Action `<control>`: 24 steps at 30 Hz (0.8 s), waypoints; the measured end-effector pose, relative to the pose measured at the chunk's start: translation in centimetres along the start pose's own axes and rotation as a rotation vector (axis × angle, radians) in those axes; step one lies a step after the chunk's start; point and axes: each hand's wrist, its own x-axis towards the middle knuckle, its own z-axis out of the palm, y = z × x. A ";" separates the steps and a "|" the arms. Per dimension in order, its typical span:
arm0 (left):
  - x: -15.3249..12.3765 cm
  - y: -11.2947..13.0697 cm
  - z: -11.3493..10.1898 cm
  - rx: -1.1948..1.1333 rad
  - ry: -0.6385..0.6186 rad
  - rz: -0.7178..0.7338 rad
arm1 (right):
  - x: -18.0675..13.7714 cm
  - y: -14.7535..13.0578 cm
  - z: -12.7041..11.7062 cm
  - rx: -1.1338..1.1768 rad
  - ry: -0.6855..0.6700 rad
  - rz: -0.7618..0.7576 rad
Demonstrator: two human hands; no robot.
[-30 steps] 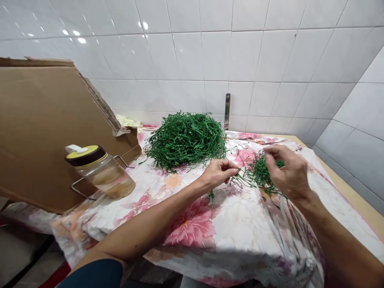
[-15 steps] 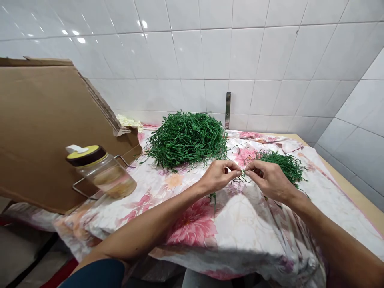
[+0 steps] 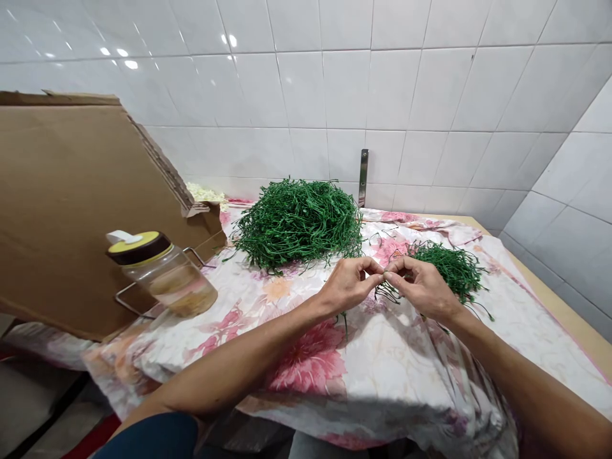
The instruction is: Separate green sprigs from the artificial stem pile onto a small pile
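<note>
My left hand (image 3: 351, 284) and my right hand (image 3: 423, 288) meet fingertip to fingertip above the cloth, each in a pinch. Between them they grip thin green stems (image 3: 388, 293), whose dark ends hang just below the fingers; the pinched part is mostly hidden. Another green strand (image 3: 345, 322) shows beneath my left wrist. Behind my left hand rises a large heap of green stems (image 3: 299, 223), thin, curly and tipped with small knobs. A smaller pile of green stems (image 3: 454, 271) lies just beyond my right hand.
A flowered cloth (image 3: 382, 363) covers the table. To the left, a clear bottle (image 3: 182, 287) with a yellow and brown lid leans beside a large cardboard box (image 3: 71, 210). Pale yellow bits (image 3: 206, 194) lie behind the box. A metal bracket (image 3: 363, 178) is on the tiled wall.
My fingertips have drawn closer together, and the right hand has shifted slightly left. The green piece between them is now more covered. The piles and bottle stay put.
</note>
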 end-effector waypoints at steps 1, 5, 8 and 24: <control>0.0 0.0 -0.1 0.001 -0.006 0.002 | 0.0 0.0 0.0 0.008 -0.005 0.008; 0.1 0.1 -0.4 0.039 -0.030 0.021 | 0.0 0.2 0.0 -0.067 0.013 -0.036; 0.1 0.3 -0.6 0.103 -0.043 0.066 | -0.1 0.3 0.0 -0.199 0.031 -0.149; 0.4 -0.5 -0.3 -0.091 -0.147 -0.045 | 0.1 0.9 0.0 0.147 -0.055 -0.021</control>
